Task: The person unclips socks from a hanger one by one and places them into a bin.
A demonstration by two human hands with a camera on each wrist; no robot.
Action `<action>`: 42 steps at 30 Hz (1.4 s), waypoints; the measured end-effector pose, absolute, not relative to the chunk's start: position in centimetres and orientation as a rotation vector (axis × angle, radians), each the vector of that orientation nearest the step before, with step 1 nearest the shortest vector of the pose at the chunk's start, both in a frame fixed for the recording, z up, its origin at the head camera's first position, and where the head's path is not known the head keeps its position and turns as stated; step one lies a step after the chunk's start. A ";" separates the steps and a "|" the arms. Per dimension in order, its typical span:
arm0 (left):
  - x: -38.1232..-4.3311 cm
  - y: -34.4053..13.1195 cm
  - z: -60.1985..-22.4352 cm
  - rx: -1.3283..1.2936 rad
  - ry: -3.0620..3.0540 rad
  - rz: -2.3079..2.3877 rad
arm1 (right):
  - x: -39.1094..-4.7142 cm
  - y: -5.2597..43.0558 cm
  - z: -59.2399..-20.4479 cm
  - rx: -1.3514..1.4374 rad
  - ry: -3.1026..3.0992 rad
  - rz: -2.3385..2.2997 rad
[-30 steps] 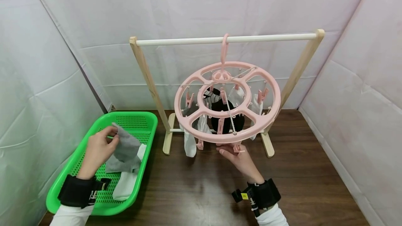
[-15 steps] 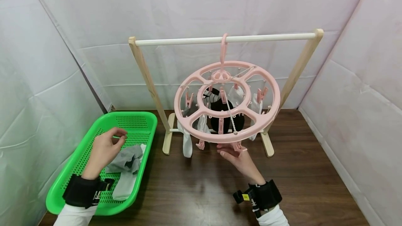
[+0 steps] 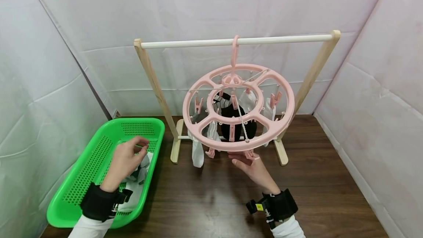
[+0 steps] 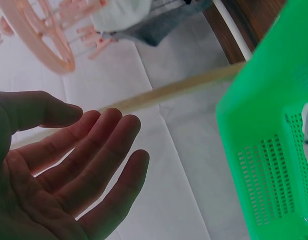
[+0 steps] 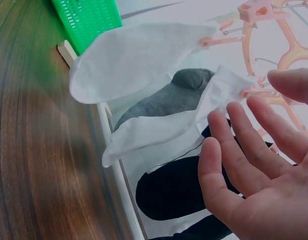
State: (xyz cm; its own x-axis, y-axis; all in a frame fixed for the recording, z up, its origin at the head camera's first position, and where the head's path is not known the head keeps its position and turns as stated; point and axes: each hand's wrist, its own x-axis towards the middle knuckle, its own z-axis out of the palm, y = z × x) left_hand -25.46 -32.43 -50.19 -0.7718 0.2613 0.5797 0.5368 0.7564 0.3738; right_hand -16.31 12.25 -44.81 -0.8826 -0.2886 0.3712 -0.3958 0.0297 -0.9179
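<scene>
My left hand (image 3: 127, 157) hovers over the green basket (image 3: 76, 179), its fingers loosely bent and holding nothing. Partly hidden below it are a grey sock (image 3: 143, 170) and a white sock (image 3: 133, 194) in the basket. My right hand (image 3: 252, 170) is under the front rim of the pink round clip hanger (image 3: 251, 144), right by a clip (image 3: 250, 154). Its fingers (image 5: 239, 145) are extended and apart in the right wrist view, with nothing between them. Clipped on the hanger are white socks (image 5: 138, 60), a grey sock (image 5: 169, 97) and black socks (image 5: 169, 190).
The hanger hooks over the white bar (image 3: 185, 43) of a wooden stand (image 3: 153, 78). Unused pink clips (image 3: 210, 152) dangle from its rim. Brown wood-grain table (image 3: 198, 201) lies in front, and white sheets (image 3: 82, 17) wall in the back and sides.
My left hand has let go of the grey sock, which dropped back into the basket, and has moved right. The right hand stays by the hanger's front rim.
</scene>
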 end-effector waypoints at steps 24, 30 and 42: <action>-15.6 -22.0 -36.9 -0.702 -2.576 -0.893 | -17.8 8.6 -43.2 0.801 -2.244 1.756; -15.5 -21.2 -37.2 -0.735 -2.590 -0.860 | -17.8 7.3 -40.6 0.919 -2.160 1.825; -15.2 -19.8 -37.5 -0.765 -2.576 -0.842 | -19.1 5.2 -40.5 0.846 -2.088 1.888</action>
State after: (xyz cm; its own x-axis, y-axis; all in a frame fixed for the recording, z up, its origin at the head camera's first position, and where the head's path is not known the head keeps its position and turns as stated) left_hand -15.22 -19.77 -37.55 -0.8040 0.3881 0.4506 0.5793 0.6824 0.4458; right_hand -19.11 5.15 -40.54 -0.8154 -0.2758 0.5089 -0.5340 0.0192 -0.8453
